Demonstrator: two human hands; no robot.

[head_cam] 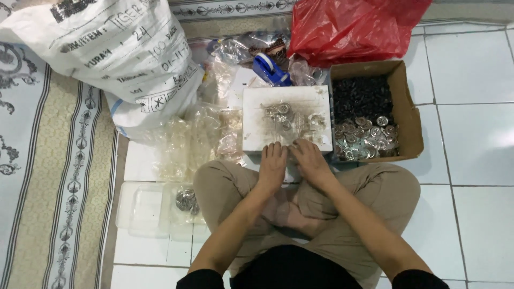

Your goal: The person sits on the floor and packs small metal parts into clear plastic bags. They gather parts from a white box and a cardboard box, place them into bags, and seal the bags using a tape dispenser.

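Note:
I sit cross-legged on a tiled floor with a stained white board (257, 134) in front of my knees. My left hand (273, 163) and my right hand (309, 160) rest side by side at the board's near edge, fingers curled down together. What the fingertips hold is too small to tell. Several small silver metal rings (282, 111) and a clear plastic bag (308, 122) lie on the board just beyond my hands.
A cardboard box (409, 120) of black pieces and silver rings stands right of the board. Left lie clear plastic bags (187, 142) and a clear tray (144, 206) with rings. Behind are a white sack (118, 48), a red bag (348, 27) and a blue tape dispenser (270, 69). A patterned mat (48, 160) lies far left.

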